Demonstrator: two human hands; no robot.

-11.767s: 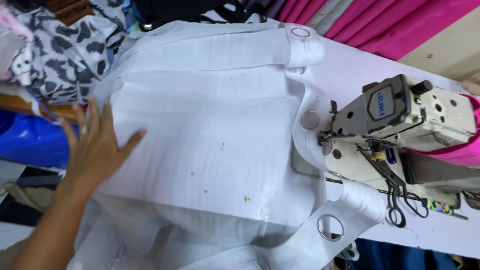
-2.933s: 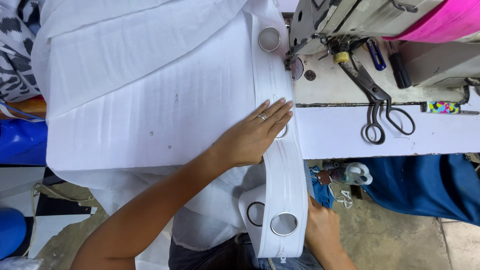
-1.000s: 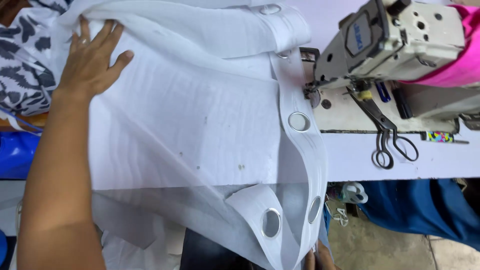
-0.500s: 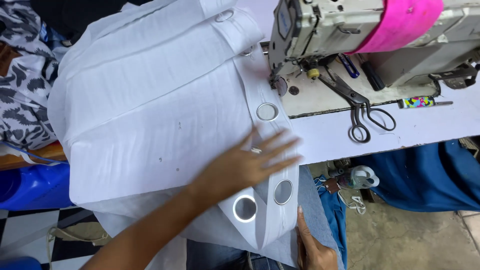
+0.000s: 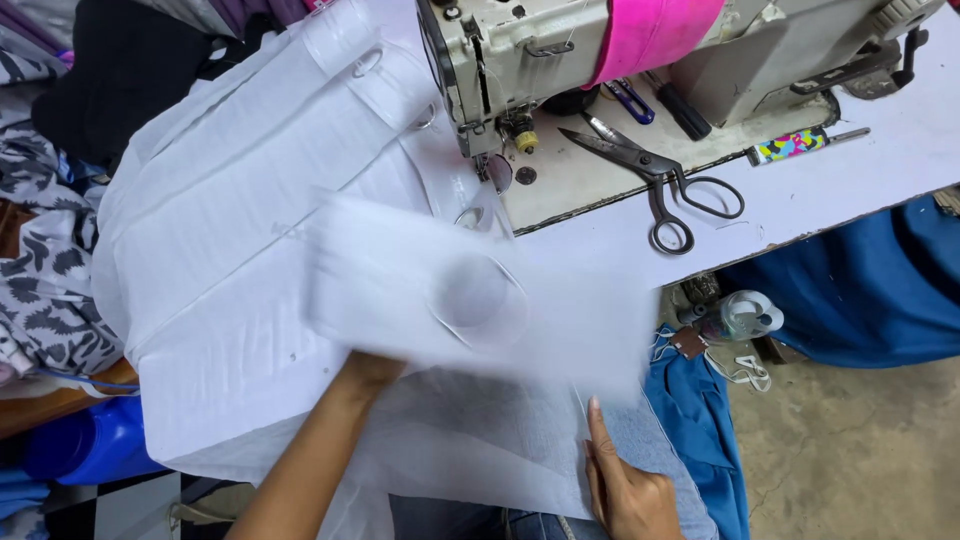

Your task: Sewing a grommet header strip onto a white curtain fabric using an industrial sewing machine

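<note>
A large white curtain fabric with ring eyelets lies over the sewing table, reaching the needle of a grey sewing machine. My left hand is under a blurred, lifted fold of this fabric that carries one eyelet. Only the wrist shows and the fingers are hidden. My right hand is low at the front edge, fingers together, holding the fabric's lower edge against my lap.
Black scissors and small tools lie on the machine bed. Pink cloth drapes over the machine. Blue cloth and a clear bottle sit under the table at right. Patterned fabric and a blue container are at left.
My left hand, which lay flat on the eyelet band, is now under a fold that sweeps up and right in a blur. The view has shifted toward the machine.
</note>
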